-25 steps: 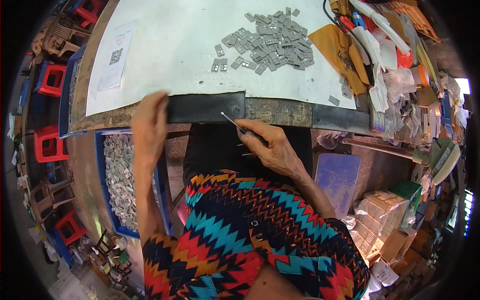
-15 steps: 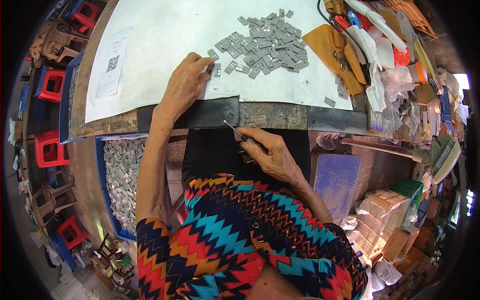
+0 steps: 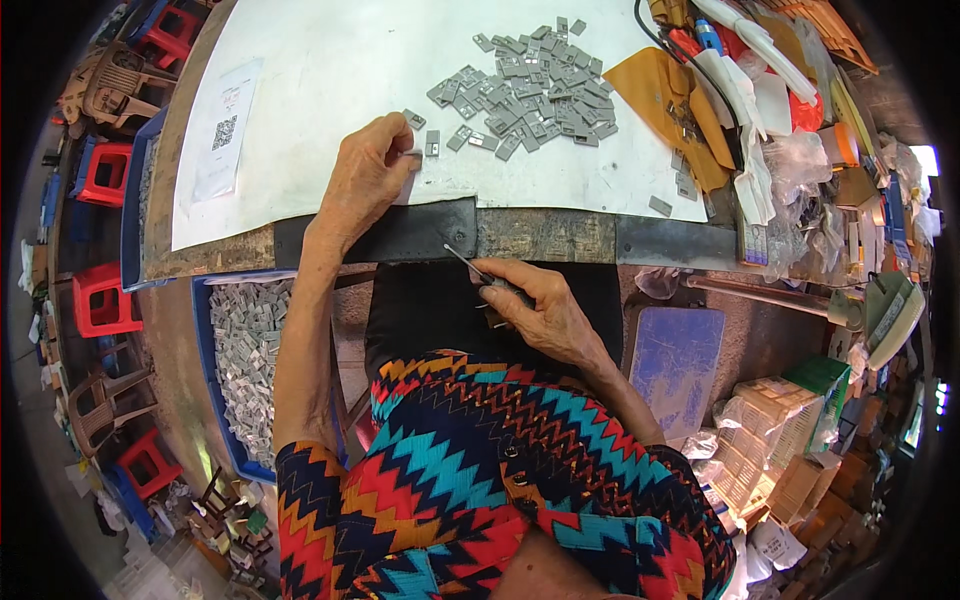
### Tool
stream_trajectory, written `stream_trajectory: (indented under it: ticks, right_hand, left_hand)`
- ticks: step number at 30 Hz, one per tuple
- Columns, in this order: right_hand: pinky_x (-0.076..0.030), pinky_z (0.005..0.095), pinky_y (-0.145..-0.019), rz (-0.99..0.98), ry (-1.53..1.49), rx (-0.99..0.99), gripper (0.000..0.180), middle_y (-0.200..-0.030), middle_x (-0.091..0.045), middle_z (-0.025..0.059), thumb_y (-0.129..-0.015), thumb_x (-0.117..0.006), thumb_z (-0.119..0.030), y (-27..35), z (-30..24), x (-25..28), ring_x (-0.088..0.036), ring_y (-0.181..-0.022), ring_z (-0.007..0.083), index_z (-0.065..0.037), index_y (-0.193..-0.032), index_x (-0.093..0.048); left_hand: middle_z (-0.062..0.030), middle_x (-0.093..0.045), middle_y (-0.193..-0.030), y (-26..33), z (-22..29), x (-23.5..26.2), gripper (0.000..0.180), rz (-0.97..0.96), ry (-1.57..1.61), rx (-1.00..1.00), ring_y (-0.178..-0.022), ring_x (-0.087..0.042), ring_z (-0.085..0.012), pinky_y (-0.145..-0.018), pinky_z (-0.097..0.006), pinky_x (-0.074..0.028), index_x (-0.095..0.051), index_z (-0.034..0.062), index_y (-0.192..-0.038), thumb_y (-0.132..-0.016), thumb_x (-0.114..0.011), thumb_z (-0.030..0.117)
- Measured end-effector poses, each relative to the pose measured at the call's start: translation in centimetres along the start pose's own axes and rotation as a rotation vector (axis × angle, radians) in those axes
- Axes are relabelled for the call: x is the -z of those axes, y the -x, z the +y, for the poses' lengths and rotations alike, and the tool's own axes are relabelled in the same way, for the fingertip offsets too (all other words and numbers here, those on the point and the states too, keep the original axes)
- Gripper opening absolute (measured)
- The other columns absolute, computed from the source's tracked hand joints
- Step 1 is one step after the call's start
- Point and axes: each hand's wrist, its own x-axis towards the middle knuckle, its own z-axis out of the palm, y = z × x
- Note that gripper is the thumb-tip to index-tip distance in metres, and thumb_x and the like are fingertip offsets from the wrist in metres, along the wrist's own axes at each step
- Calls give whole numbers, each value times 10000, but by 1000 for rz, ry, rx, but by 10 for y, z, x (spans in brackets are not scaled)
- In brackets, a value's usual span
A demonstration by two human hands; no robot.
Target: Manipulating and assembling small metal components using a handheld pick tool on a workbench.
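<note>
My left hand (image 3: 368, 178) is over the near part of the white sheet (image 3: 310, 90), its thumb and fingers pinching one small flat grey piece (image 3: 414, 156). Two like pieces lie loose just beyond the fingertips, and a large pile of grey pieces (image 3: 535, 85) spreads farther to the right. My right hand (image 3: 540, 305) is closed around a slim hand tool (image 3: 462, 259) with a dark handle and a thin metal shaft. The tool's tip points up-left, by the table's front edge; its exact kind is hard to make out.
A blue bin (image 3: 245, 370) full of grey pieces stands below the table at left. Brown paper (image 3: 660, 100), plastic bags (image 3: 795, 170) and a cable crowd the table's right side. A lamp-like head (image 3: 893, 310) on an arm juts out at right. Red stools (image 3: 105, 300) stand at far left.
My left hand has drawn back slightly toward me, with a grey piece now in its pinch, away from the loose pieces. My right hand and the tool have barely moved.
</note>
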Motion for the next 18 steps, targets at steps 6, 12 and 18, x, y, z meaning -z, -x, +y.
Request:
stream_trajectory:
  ticks: [6, 12, 18]
  right_hand:
    - [-464, 271, -667, 10, -72, -68, 292, -880, -613, 116, -842, -561, -100, -1, -12, 10, -581, -746, 152, 20, -1108, -548]
    - [-405, 195, -530, 98, -240, -49, 283, -707, -508, -3, -867, -538, -88, -7, -22, 15, -448, -586, 45, -2, -1137, -539]
    - [-417, 207, -557, 166, -175, -8, 285, -784, -559, 29, -863, -524, -69, -13, -30, 16, -488, -627, 65, 6, -1137, -536]
  left_hand:
    - [-36, -565, -681, 12, 14, -4, 112, 142, 267, 180, -582, -505, -103, -538, -237, -413, -519, 3, -793, -732, -611, -14]
    - [-43, -607, -752, 31, 41, -12, 123, 141, 731, 272, -596, -545, -70, -558, -185, -445, -566, -2, -917, -795, -583, 1]
    - [-126, -625, -780, 43, 52, -27, 130, -31, 997, 271, -604, -579, -112, -551, -204, -463, -486, -29, -954, -849, -524, 37]
